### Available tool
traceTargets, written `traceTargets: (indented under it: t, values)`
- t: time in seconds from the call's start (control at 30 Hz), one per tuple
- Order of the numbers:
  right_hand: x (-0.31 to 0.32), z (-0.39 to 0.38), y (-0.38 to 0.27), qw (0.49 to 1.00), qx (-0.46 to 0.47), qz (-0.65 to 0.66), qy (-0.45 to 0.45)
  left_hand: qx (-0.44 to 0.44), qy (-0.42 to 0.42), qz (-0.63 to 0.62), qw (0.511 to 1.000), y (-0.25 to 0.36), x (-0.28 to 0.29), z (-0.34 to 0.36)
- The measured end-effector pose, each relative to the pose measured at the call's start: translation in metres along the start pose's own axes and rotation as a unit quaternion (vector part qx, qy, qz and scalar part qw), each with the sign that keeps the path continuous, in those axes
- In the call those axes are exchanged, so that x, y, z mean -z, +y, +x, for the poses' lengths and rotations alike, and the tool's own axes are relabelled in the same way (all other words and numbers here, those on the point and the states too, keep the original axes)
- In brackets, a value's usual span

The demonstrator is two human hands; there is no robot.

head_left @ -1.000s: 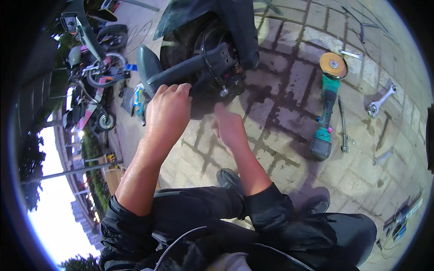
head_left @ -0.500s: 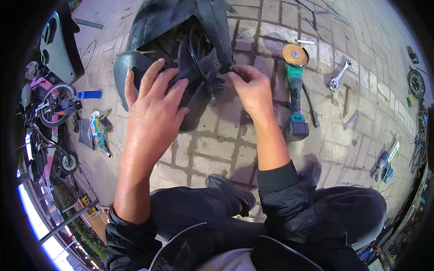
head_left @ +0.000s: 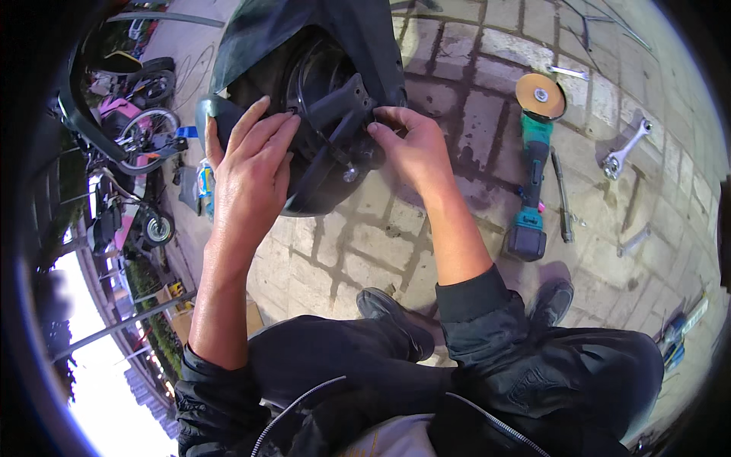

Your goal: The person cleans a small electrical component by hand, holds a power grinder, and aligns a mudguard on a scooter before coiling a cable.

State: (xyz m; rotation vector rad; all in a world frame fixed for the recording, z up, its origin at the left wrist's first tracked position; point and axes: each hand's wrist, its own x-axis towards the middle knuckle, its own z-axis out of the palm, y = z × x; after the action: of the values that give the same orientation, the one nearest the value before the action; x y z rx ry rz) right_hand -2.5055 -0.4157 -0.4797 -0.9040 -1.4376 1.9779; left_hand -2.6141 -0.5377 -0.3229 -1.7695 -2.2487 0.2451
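A dark plastic front fender (head_left: 361,30) arches over a wheel (head_left: 297,72) with a black hose and a bracket (head_left: 346,103). My left hand (head_left: 251,167) rests against the fender's left lower piece, fingers extended and somewhat spread. My right hand (head_left: 415,148) is at the bracket's right end, thumb and index finger curled together; whatever lies between them is hidden. A small metal fitting (head_left: 349,174) hangs below the bracket, between my hands.
At right on the pavers lie an angle grinder (head_left: 531,190) with an orange disc, a metal bar (head_left: 562,198) and a wrench (head_left: 626,149). Pink two-wheelers (head_left: 114,110) and a cardboard box (head_left: 183,320) are at left. My shoes (head_left: 388,320) are below.
Since a second ago, my left hand's curled fingers have spread out along the fender. My right hand has risen from below the bracket to its right end and closed its fingertips there.
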Motion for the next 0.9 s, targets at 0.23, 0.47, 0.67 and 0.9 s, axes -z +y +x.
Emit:
traceTargets:
  t: [0.23,0.47,0.67,0.9]
  values:
    - [0.019,0.009,-0.002,0.998,0.012,0.047,-0.047,0.042,-0.068,0.034,0.996,0.013,0.004,0.004]
    - [0.022,0.005,-0.002,0.989,0.039,-0.08,-0.116,0.068,-0.092,0.072,0.991,0.021,0.001,0.011]
    - [0.022,0.003,-0.017,0.969,0.006,-0.178,-0.172,0.075,-0.081,0.091,0.99,0.019,-0.001,0.01]
    - [0.029,-0.001,-0.014,0.973,0.009,-0.159,-0.168,0.061,-0.065,0.08,0.993,0.018,-0.005,0.01]
